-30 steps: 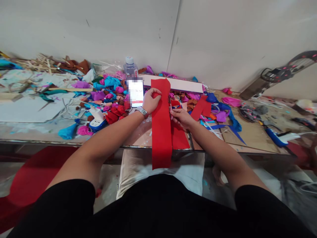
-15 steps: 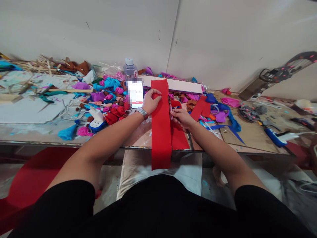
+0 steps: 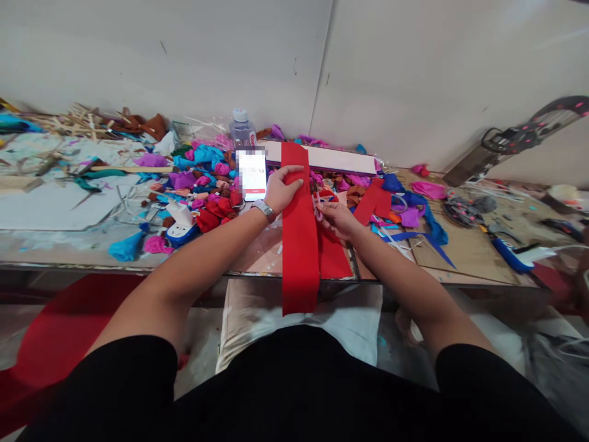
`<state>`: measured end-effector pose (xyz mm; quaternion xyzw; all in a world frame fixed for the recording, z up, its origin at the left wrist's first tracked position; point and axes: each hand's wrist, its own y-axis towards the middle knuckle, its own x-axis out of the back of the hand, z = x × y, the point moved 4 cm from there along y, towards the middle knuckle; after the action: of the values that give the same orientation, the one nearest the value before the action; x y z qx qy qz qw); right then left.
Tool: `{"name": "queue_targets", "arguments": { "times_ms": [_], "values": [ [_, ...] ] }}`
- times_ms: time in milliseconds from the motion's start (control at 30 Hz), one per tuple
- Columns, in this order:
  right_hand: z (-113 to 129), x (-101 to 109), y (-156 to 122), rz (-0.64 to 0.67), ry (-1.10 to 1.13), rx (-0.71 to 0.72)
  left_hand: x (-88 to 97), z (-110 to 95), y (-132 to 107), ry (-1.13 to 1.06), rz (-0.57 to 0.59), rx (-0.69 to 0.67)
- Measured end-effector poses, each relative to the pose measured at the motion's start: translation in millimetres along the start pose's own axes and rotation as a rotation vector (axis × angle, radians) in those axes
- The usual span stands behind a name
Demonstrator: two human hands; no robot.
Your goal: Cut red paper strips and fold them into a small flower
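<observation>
A long red strip [image 3: 299, 258], cloth or crepe paper, runs toward me over the table and hangs past its front edge. My left hand [image 3: 284, 189] grips the strip near its far end, fingers across the top; the thumb's hold is partly hidden. At the strip's right edge, my right hand [image 3: 338, 218] is closed around pink-handled scissors [image 3: 318, 207]. The blades point away from me along that edge. Under and to the right of the strip lies another red piece [image 3: 334, 255].
A phone [image 3: 252, 175] showing a timer leans before a water bottle [image 3: 242, 130]. Colourful scraps surround my hands. Pliers [image 3: 99, 178] and a power socket [image 3: 181, 230] are left. A blue-handled tool [image 3: 510, 253] lies right, below a slanted metal stand [image 3: 483, 153].
My left fingers have straightened out more across the strip. The strip's far end has shifted slightly left, and the scissors have changed angle in my right hand.
</observation>
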<state>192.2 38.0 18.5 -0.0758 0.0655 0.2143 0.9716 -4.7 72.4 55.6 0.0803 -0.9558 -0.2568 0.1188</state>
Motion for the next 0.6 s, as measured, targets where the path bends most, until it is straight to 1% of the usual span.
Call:
{"name": "queue_targets", "arguments": {
  "times_ms": [300,600],
  "values": [
    [-5.2,0.8,2.0,-0.052,0.024,-0.007,5.8,-1.2,2.8,0.02,-0.062,-0.015],
    [-4.1,-0.1,3.1,-0.092,0.03,0.02,5.1,2.1,3.1,0.018,-0.05,-0.02]
  ]
}}
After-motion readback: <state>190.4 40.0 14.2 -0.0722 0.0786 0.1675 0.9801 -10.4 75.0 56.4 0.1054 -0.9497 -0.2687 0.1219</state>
